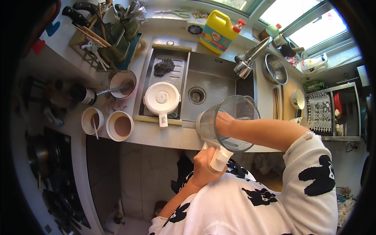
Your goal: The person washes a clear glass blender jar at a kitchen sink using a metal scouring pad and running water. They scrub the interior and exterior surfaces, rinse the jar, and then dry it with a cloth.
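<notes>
A clear glass blender jug (209, 117) with a white base lies tilted over the sink's front edge, its wide mouth facing right. My left hand (205, 167) grips its white handle (221, 158). Through the mouth, my right hand (224, 122) reaches inside the jug; its fingers are blurred behind the glass, and whether they hold anything does not show. To the left, a white lid (152, 100) with a short handle rests on the steel drain tray (176, 63). A steel wool scrubber (164, 67) sits on the same tray.
The steel sink (216, 76) has a faucet (245, 67) at its right. Behind stands a yellow detergent jug (216, 36). Bowls of brownish liquid (119, 126) and a dark bottle (85, 94) stand left; a steel bowl (275, 69) and a cutting board (288, 101) lie right.
</notes>
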`<action>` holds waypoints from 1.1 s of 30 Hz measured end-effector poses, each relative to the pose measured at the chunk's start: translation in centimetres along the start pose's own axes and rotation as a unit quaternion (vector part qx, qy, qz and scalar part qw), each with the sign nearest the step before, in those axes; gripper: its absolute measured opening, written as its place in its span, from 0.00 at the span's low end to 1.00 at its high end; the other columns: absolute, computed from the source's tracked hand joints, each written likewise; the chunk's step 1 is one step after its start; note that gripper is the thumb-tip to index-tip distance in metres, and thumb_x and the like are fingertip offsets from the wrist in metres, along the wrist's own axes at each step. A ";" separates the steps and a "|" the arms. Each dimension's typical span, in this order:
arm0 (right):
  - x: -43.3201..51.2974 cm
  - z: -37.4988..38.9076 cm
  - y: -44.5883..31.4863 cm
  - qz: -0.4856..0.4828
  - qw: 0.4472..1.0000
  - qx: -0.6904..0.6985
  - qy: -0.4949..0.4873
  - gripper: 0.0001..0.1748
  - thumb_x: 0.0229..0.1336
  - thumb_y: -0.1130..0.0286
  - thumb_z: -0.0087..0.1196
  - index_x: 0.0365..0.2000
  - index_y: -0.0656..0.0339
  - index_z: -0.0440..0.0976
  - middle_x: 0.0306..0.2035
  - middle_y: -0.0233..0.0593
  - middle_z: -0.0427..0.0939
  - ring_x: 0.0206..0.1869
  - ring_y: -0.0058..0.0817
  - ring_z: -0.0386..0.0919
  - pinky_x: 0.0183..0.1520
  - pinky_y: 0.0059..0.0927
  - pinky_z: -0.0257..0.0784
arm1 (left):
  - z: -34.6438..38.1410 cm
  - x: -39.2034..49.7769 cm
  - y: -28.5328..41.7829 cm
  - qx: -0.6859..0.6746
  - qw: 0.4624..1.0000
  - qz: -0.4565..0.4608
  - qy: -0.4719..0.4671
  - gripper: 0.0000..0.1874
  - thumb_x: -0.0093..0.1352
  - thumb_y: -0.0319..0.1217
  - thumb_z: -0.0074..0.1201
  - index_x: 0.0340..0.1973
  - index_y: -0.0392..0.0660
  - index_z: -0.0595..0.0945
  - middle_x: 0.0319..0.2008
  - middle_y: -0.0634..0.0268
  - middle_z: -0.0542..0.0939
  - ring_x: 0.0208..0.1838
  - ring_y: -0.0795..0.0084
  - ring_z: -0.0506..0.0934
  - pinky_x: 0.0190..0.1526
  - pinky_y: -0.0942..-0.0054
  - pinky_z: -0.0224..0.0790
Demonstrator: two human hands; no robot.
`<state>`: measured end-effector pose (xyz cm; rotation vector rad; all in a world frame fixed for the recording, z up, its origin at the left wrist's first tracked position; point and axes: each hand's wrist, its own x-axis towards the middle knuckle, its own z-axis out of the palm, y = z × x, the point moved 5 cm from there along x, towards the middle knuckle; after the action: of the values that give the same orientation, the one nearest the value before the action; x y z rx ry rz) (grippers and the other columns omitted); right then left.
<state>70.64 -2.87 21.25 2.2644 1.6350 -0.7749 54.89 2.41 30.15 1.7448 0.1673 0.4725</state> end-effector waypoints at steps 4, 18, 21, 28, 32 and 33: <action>0.3 -0.9 0.0 0.058 0.997 0.059 -0.002 0.11 0.42 0.74 0.56 0.30 0.63 0.82 0.36 0.51 0.82 0.43 0.45 0.82 0.44 0.41 0.77 | -0.2 0.2 0.3 0.000 1.000 0.003 0.005 0.14 0.46 0.24 0.62 0.27 0.39 0.75 0.22 0.50 0.76 0.26 0.44 0.75 0.29 0.58 0.69; -0.9 -2.2 -1.1 0.047 0.997 -0.015 -0.051 0.10 0.46 0.72 0.55 0.29 0.62 0.83 0.34 0.48 0.83 0.41 0.42 0.83 0.41 0.40 0.78 | -0.1 -0.1 -0.1 0.003 1.000 0.016 -0.011 0.17 0.46 0.25 0.63 0.30 0.39 0.76 0.23 0.51 0.77 0.27 0.46 0.77 0.30 0.58 0.70; -1.2 -3.0 -1.4 0.054 0.996 0.008 -0.076 0.09 0.46 0.73 0.55 0.29 0.62 0.83 0.34 0.48 0.83 0.41 0.42 0.83 0.40 0.39 0.78 | -0.2 -0.1 -0.1 -0.001 1.000 0.017 -0.008 0.17 0.46 0.25 0.63 0.31 0.38 0.77 0.24 0.51 0.77 0.28 0.46 0.77 0.31 0.58 0.71; -1.6 -3.0 -1.7 -0.006 0.996 -0.061 -0.058 0.09 0.47 0.73 0.55 0.28 0.60 0.84 0.33 0.46 0.83 0.39 0.42 0.83 0.40 0.39 0.79 | -0.1 -0.2 -0.1 0.012 1.000 0.014 -0.016 0.17 0.47 0.25 0.64 0.32 0.38 0.77 0.24 0.50 0.78 0.28 0.46 0.78 0.31 0.59 0.72; -1.7 -3.8 -2.1 -0.044 0.992 -0.098 -0.060 0.08 0.48 0.73 0.55 0.28 0.60 0.84 0.33 0.45 0.83 0.39 0.41 0.83 0.39 0.39 0.79 | -0.1 -0.2 -0.2 0.012 1.000 0.016 -0.016 0.17 0.47 0.25 0.64 0.32 0.38 0.77 0.24 0.50 0.78 0.28 0.45 0.78 0.31 0.58 0.72; -1.9 -3.8 -2.1 -0.044 0.992 -0.101 -0.058 0.08 0.48 0.73 0.55 0.28 0.60 0.84 0.33 0.45 0.83 0.39 0.40 0.83 0.39 0.39 0.79 | 0.0 -0.2 -0.1 0.009 1.000 0.014 -0.017 0.17 0.47 0.25 0.64 0.32 0.38 0.77 0.24 0.49 0.78 0.28 0.45 0.78 0.31 0.58 0.72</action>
<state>69.30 -1.83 25.68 1.9835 1.6852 -0.7110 54.70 2.40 30.00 1.7744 0.1240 0.4617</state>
